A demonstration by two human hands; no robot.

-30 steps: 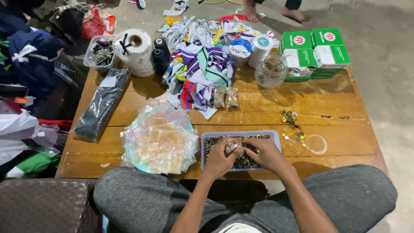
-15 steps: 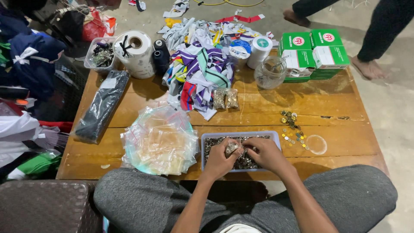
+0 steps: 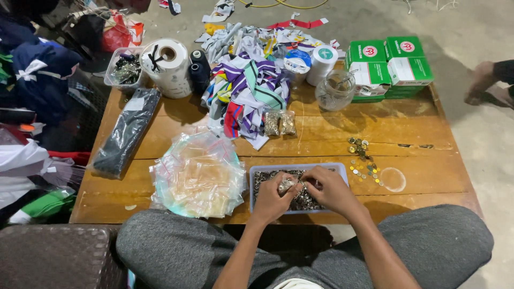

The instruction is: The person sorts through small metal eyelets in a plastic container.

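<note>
I see the wooden desk [image 3: 160, 206] with a heap of empty zip bags [image 3: 195, 174] beside the grey tray [image 3: 251, 184] of small metal pieces. My left hand [image 3: 270, 198] and right hand [image 3: 332, 187] meet over it, pinching a small bag [image 3: 286, 185]. Two filled bags [image 3: 280, 123] lie ahead; most pieces, I judge, remain unpacked.

Tray [image 3: 256, 174]: lower centre of the frame, on the table [image 3: 423, 128] at its near edge.
Pile of small bags [image 3: 195, 174]: just left of the tray.
Loose buttons [image 3: 361, 159]: right of the tray.
Boxes [image 3: 388, 61]: upper right.
Tape roll [image 3: 167, 67]: upper left.
Fabric heap [image 3: 249, 88]: upper centre.
</note>
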